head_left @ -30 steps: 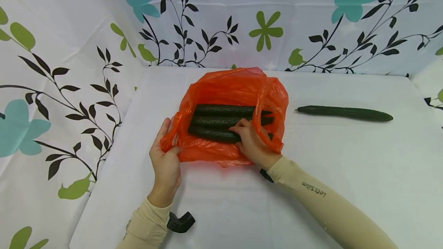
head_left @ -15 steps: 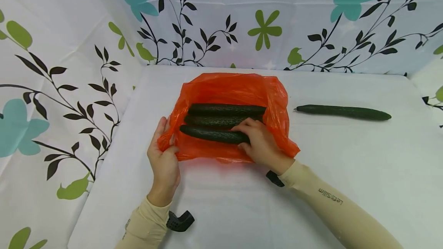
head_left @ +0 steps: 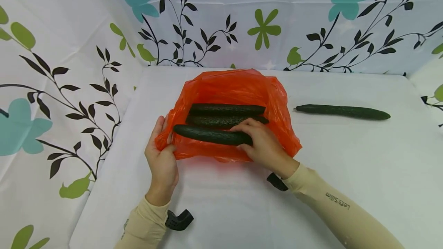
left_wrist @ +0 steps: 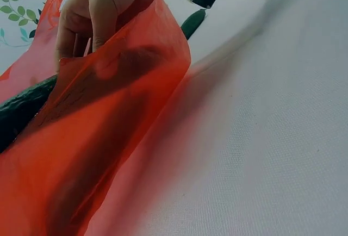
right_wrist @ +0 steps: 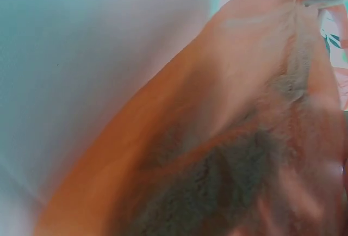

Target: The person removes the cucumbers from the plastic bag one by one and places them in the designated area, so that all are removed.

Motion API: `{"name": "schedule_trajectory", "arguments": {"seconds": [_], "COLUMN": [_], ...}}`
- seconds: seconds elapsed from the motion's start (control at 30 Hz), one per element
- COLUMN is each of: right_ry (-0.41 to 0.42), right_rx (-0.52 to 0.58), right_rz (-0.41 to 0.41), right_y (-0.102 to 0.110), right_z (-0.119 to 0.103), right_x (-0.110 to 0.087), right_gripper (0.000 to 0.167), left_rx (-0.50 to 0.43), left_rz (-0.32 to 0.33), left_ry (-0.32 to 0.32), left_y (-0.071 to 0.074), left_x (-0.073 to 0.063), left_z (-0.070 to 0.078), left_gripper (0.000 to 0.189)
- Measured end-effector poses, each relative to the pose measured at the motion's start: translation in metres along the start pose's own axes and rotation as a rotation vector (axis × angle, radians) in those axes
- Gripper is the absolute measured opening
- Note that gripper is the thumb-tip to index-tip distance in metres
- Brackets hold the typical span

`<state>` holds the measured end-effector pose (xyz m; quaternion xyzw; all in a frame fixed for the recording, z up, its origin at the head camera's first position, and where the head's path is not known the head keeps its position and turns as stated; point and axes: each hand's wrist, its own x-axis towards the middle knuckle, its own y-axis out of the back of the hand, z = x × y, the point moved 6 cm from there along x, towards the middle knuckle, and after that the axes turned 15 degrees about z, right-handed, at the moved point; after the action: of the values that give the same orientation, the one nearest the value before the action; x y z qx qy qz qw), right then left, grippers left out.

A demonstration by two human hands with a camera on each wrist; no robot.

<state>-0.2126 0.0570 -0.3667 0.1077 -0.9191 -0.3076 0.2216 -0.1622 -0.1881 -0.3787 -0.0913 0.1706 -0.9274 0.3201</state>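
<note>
A red plastic bag (head_left: pixel 235 83) lies with its mouth spread wide on the table. Inside it are two dark green cucumbers (head_left: pixel 225 109), side by side. In front of them a third cucumber (head_left: pixel 211 134) slants a little, its right end gripped between the thumb and fingers of my right hand (head_left: pixel 264 143). My left hand (head_left: pixel 162 160) holds the bag's left edge, thumb in front and fingers behind. The left wrist view catches the right hand (left_wrist: pixel 103 13) above the bag's translucent side (left_wrist: pixel 109 122). In the right wrist view the bag (right_wrist: pixel 261 84) covers most of the work.
A single cucumber (head_left: pixel 342 112) lies on the white table (head_left: pixel 346 153) to the right of the bag. A patterned cloth (head_left: pixel 221 18) hangs behind the table and along its left side. Black wrist devices (head_left: pixel 180 220) show near both wrists.
The front cucumber has shifted left and toward me, apart from the other two, with my right hand gripping it. The bag's right handle has slipped off that hand's front, widening the mouth.
</note>
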Motion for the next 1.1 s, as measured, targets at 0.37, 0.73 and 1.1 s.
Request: {"name": "schedule_trajectory", "arguments": {"seconds": [0.37,0.73,1.1], "right_ry": [-0.058,-0.033,-0.255], "right_rx": [0.147,0.341,0.776], "right_rz": [-0.028,-0.052,-0.102], "right_y": [0.007,0.016,0.032], "right_z": [-0.002,-0.013,-0.030], "right_x": [-0.004,0.001,0.002], "right_gripper": [0.045,0.046,0.047], "left_rx": [0.016,0.009,0.024], "left_rz": [0.035,0.057,0.060], "left_ry": [0.044,0.066,0.086], "left_y": [0.002,0.004,0.004], "left_x": [0.003,0.004,0.003], "left_z": [-0.002,-0.004,-0.007], "left_gripper": [0.077,0.076,0.076]}}
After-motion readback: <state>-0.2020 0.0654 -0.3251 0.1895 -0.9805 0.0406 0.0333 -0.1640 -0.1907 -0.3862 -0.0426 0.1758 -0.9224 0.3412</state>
